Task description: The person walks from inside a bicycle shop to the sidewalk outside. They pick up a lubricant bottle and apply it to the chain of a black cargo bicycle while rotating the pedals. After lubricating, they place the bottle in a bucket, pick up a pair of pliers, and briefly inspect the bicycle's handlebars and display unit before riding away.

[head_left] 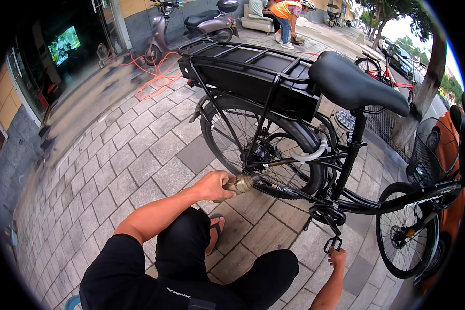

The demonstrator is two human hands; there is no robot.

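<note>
My left hand (pixel 217 186) is closed on a brass-coloured metal oil can (pixel 242 184), its narrow spout angled toward the chain side of the rear wheel (pixel 315 181), below the hub. My right hand (pixel 337 257) is closed on the pedal (pixel 333 242) at the end of the crank, below the chainring (pixel 324 212). Both belong to a black electric bicycle (pixel 377 205) standing side-on before me, with a boxy rear rack (pixel 248 77), black saddle (pixel 356 82) and wire front basket (pixel 421 170). My knees and a sandalled foot show below.
A purple scooter (pixel 199 23) and orange hose (pixel 155 77) lie back left beside an open doorway (pixel 36 62). A person in an orange vest (pixel 287 10) bends near a sofa (pixel 258 23). A tree trunk (pixel 413 119), red bicycle (pixel 398 82) and orange vehicle (pixel 444 139) are at right.
</note>
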